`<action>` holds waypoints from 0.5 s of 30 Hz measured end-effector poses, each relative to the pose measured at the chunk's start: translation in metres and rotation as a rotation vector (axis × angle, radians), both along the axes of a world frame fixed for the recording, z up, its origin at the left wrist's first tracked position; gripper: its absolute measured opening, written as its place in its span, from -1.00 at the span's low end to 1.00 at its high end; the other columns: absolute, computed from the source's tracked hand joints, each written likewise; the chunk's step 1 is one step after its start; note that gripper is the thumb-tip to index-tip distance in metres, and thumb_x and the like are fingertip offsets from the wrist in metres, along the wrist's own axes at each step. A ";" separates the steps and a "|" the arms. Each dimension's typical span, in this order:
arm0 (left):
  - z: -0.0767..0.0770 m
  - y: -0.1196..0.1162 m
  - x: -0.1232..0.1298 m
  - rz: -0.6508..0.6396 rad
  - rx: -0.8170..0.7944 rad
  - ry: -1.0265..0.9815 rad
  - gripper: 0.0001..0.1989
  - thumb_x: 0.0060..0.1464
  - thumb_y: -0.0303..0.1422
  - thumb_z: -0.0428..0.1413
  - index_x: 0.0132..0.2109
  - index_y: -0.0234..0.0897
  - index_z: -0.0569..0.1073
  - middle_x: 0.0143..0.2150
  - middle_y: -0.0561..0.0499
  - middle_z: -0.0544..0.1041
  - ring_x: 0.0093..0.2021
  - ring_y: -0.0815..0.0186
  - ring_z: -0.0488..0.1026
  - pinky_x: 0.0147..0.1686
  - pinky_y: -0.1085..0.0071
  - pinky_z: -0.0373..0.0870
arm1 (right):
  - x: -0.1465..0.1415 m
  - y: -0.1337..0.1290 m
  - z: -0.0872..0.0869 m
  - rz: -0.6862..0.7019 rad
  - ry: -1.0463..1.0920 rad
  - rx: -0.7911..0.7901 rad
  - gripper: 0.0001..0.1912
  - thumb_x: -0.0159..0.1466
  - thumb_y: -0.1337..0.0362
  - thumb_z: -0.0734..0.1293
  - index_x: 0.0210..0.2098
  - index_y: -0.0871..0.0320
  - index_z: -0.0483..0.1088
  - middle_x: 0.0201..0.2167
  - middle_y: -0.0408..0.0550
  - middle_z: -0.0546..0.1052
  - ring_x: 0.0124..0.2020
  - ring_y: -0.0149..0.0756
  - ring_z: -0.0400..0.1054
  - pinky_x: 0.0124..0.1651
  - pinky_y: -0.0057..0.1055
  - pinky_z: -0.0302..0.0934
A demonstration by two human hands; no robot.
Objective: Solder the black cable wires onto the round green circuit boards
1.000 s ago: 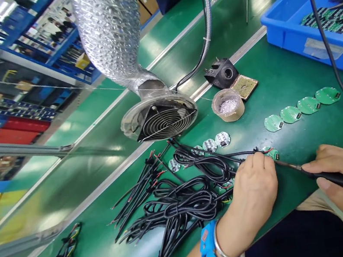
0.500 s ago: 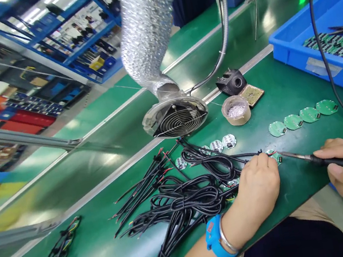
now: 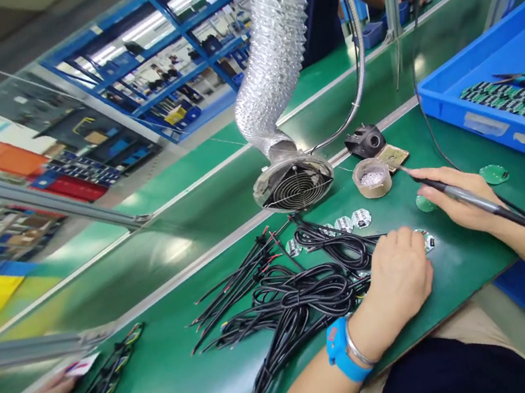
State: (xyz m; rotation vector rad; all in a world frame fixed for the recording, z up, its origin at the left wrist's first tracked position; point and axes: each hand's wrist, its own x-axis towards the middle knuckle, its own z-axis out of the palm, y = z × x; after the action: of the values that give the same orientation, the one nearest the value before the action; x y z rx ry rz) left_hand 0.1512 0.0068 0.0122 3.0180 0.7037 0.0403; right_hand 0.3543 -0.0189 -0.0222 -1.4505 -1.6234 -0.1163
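Right grip (image 3: 470,215) around soldering iron (image 3: 475,200), slim, black-and-grey, thin-tipped

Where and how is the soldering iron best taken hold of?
Probably by the thick handle of the soldering iron, coming from the lower right, as the right hand holds it. Its slim metal tip points the other way, toward the sponge, and may be hot.
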 end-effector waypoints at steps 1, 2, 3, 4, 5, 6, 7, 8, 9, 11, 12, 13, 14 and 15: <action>0.003 0.004 -0.002 0.013 0.000 -0.019 -0.66 0.09 -0.25 0.22 -0.05 -0.33 0.38 -0.09 -0.13 0.46 -0.08 0.08 0.41 -0.10 0.19 0.41 | 0.001 -0.009 -0.003 -0.024 -0.006 0.011 -0.67 0.40 0.26 0.25 0.14 0.07 0.37 -0.06 -0.05 0.56 -0.15 -0.30 0.50 -0.05 -0.32 0.40; 0.006 0.009 -0.003 0.034 -0.002 -0.023 -0.46 -0.02 -0.16 0.31 0.02 -0.37 0.36 -0.02 -0.19 0.45 -0.01 0.03 0.39 -0.03 0.15 0.38 | 0.002 -0.016 -0.007 -0.044 -0.019 0.023 -0.68 0.39 0.29 0.25 0.13 0.08 0.37 -0.07 -0.05 0.57 -0.17 -0.31 0.50 -0.07 -0.34 0.40; 0.007 0.014 -0.004 0.053 -0.013 -0.005 -0.29 -0.13 -0.08 0.37 0.07 -0.41 0.34 0.02 -0.23 0.44 0.04 -0.02 0.38 0.03 0.11 0.35 | 0.004 -0.023 -0.010 -0.061 -0.038 0.035 -0.69 0.39 0.31 0.26 0.11 0.09 0.38 -0.10 -0.06 0.58 -0.20 -0.31 0.51 -0.09 -0.35 0.40; 0.008 0.019 -0.005 0.066 -0.035 0.033 -0.19 -0.20 -0.02 0.40 0.08 -0.43 0.34 0.01 -0.26 0.45 0.05 -0.05 0.38 0.06 0.08 0.33 | 0.006 -0.028 -0.014 -0.075 -0.062 0.045 -0.72 0.38 0.33 0.26 0.07 0.11 0.40 -0.13 -0.06 0.58 -0.24 -0.32 0.50 -0.13 -0.35 0.40; 0.009 0.023 -0.005 0.077 -0.065 0.081 -0.19 -0.23 0.02 0.40 0.05 -0.43 0.37 -0.03 -0.25 0.48 0.02 -0.05 0.41 0.05 0.07 0.33 | 0.008 -0.032 -0.018 -0.086 -0.091 0.050 -0.74 0.37 0.34 0.27 0.04 0.13 0.42 -0.17 -0.06 0.58 -0.27 -0.31 0.50 -0.17 -0.35 0.39; 0.011 0.027 -0.006 0.083 -0.098 0.124 -0.26 -0.21 0.03 0.39 -0.01 -0.41 0.41 -0.10 -0.21 0.51 -0.05 -0.01 0.45 0.01 0.09 0.35 | 0.010 -0.034 -0.021 -0.093 -0.123 0.048 -0.76 0.36 0.34 0.27 0.01 0.14 0.43 -0.19 -0.05 0.58 -0.29 -0.30 0.49 -0.19 -0.34 0.38; 0.014 0.029 -0.008 0.082 -0.131 0.143 -0.36 -0.16 0.01 0.37 -0.08 -0.38 0.44 -0.17 -0.15 0.52 -0.12 0.04 0.48 -0.04 0.13 0.38 | 0.012 -0.035 -0.024 -0.097 -0.156 0.041 -0.77 0.36 0.33 0.28 -0.01 0.16 0.44 -0.21 -0.04 0.57 -0.29 -0.28 0.48 -0.21 -0.32 0.37; 0.019 0.031 -0.012 0.078 -0.165 0.126 -0.46 -0.12 -0.03 0.36 -0.13 -0.34 0.46 -0.20 -0.10 0.52 -0.17 0.09 0.50 -0.10 0.18 0.41 | 0.013 -0.035 -0.027 -0.095 -0.188 0.031 -0.77 0.35 0.32 0.28 -0.02 0.16 0.44 -0.22 -0.04 0.57 -0.29 -0.26 0.47 -0.21 -0.30 0.36; 0.027 0.031 -0.019 0.078 -0.198 0.071 -0.53 -0.09 -0.08 0.36 -0.16 -0.31 0.47 -0.23 -0.06 0.52 -0.21 0.14 0.50 -0.16 0.23 0.42 | 0.015 -0.035 -0.030 -0.087 -0.218 0.022 -0.76 0.35 0.29 0.28 -0.01 0.16 0.44 -0.23 -0.03 0.57 -0.28 -0.24 0.47 -0.21 -0.28 0.36; 0.049 0.031 -0.041 0.103 -0.249 -0.130 -0.62 -0.06 -0.13 0.33 -0.18 -0.26 0.47 -0.26 0.01 0.50 -0.26 0.23 0.48 -0.24 0.32 0.43 | 0.018 -0.033 -0.035 -0.066 -0.262 0.020 -0.72 0.34 0.23 0.29 0.01 0.15 0.43 -0.23 -0.01 0.56 -0.26 -0.19 0.47 -0.18 -0.23 0.36; 0.063 0.032 -0.057 0.149 -0.253 -0.262 -0.65 -0.03 -0.11 0.28 -0.19 -0.23 0.47 -0.28 0.04 0.49 -0.27 0.26 0.47 -0.27 0.34 0.43 | 0.020 -0.032 -0.038 -0.059 -0.275 0.025 -0.69 0.33 0.19 0.29 0.02 0.15 0.42 -0.22 0.00 0.56 -0.25 -0.16 0.46 -0.17 -0.20 0.36; 0.077 0.034 -0.076 0.232 -0.216 -0.406 -0.65 0.03 -0.05 0.21 -0.17 -0.20 0.46 -0.29 0.04 0.49 -0.27 0.26 0.46 -0.27 0.32 0.44 | 0.022 -0.031 -0.040 -0.057 -0.283 0.033 -0.66 0.32 0.15 0.29 0.04 0.14 0.40 -0.21 0.02 0.56 -0.24 -0.13 0.46 -0.16 -0.18 0.36; 0.091 0.036 -0.097 0.378 -0.121 -0.561 -0.62 0.11 0.01 0.09 -0.12 -0.18 0.44 -0.26 0.03 0.50 -0.26 0.24 0.47 -0.25 0.27 0.46 | 0.025 -0.031 -0.041 -0.054 -0.289 0.037 -0.62 0.32 0.12 0.28 0.06 0.14 0.39 -0.19 0.03 0.55 -0.22 -0.10 0.46 -0.14 -0.16 0.35; 0.105 0.040 -0.119 0.550 0.003 -0.707 -0.57 0.19 0.05 -0.09 -0.03 -0.14 0.39 -0.20 0.03 0.50 -0.22 0.21 0.47 -0.22 0.20 0.47 | 0.027 -0.031 -0.043 -0.052 -0.294 0.040 -0.60 0.31 0.10 0.28 0.08 0.14 0.39 -0.18 0.05 0.55 -0.21 -0.08 0.46 -0.13 -0.15 0.35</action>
State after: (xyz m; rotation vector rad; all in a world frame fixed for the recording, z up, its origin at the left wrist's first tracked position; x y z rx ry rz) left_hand 0.0320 0.0467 0.1174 2.4141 1.3548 1.0405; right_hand 0.3812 -0.0498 -0.0651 -1.4982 -1.8057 -0.4062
